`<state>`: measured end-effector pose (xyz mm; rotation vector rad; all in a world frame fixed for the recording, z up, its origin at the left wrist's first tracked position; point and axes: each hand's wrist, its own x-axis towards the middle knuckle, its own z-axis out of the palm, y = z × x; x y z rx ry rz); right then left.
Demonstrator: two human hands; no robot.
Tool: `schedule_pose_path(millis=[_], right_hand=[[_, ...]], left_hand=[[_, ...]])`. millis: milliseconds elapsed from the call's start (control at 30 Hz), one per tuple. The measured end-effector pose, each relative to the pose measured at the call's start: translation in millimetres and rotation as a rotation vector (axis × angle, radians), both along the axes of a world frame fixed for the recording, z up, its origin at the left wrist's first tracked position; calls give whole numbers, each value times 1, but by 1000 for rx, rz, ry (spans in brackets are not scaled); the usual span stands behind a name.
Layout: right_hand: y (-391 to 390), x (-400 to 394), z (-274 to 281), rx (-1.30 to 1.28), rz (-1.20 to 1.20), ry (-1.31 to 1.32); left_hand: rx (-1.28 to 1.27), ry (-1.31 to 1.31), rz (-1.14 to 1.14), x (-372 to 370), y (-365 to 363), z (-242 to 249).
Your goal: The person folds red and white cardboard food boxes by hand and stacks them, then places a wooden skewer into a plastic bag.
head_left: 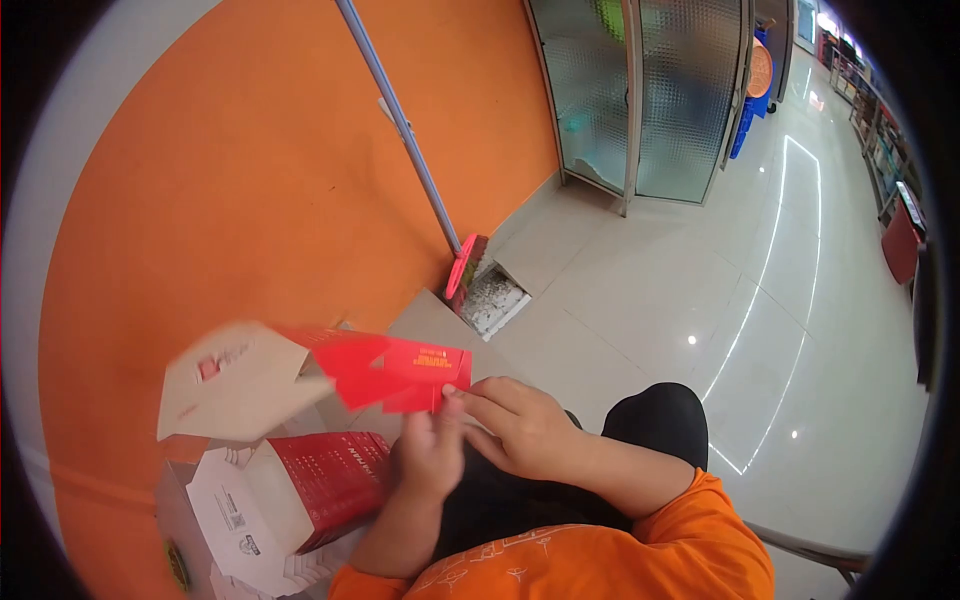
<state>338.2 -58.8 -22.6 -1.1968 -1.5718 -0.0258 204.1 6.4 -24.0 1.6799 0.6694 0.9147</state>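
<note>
A red and white carton piece [235, 385], partly unfolded and blurred at its left end, is held up in front of my lap. My left hand [432, 450] grips its lower right part, thumb pointing up. The fingers of my right hand [515, 425] pinch the red end at its right edge. Below and to the left lies a stack of flattened red and white cartons [335, 485], with printed text and white flaps, beside my left forearm.
A pink-headed broom [462, 272] leans on the orange wall [300, 150] above an open floor recess [492, 300]. Glass-panelled doors [685, 110] stand behind. My knee [655, 425] is at the right; a red chair [902, 242] is farther right.
</note>
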Motion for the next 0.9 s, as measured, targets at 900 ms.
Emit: schedule_pose_path(millis=[900], right_hand=[[39,-36,-87,-360,220,-20]], left_hand=[[-366,478,-12,-120,5,-55]])
